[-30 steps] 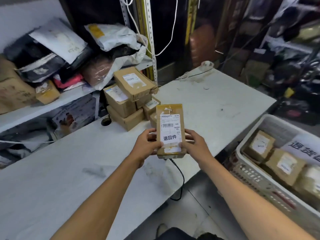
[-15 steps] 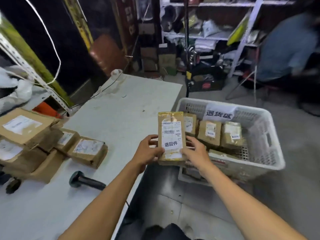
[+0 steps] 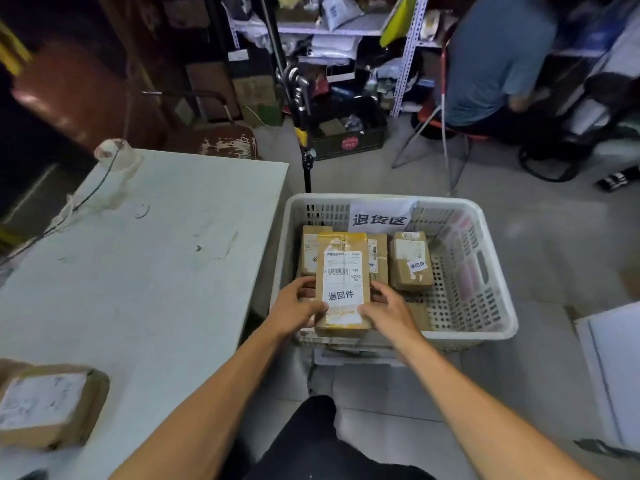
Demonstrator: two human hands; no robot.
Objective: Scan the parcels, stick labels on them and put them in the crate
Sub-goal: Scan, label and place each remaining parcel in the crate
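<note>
A brown cardboard parcel point(image 3: 343, 247) with a white shipping label and a white sticker is held over the near side of the white plastic crate point(image 3: 485, 327). My left hand point(image 3: 294, 306) grips its left edge and my right hand point(image 3: 389, 311) grips its right edge, both near the parcel's lower end. Inside the crate lie several labelled brown parcels; one point(image 3: 410, 261) sits to the right of the held one, others are partly hidden behind it. A paper sign point(image 3: 379, 218) hangs on the crate's far wall.
The white table point(image 3: 145, 271) stands to the left of the crate, with a cable along its far left and another brown parcel point(image 3: 48, 407) at its near left corner. A black stand pole point(image 3: 304, 161) rises behind the crate. A person in blue point(image 3: 491, 60) works at shelves beyond.
I turned right from the table toward the crate. The parcel, held in both hands throughout, moved from above the table to above the crate.
</note>
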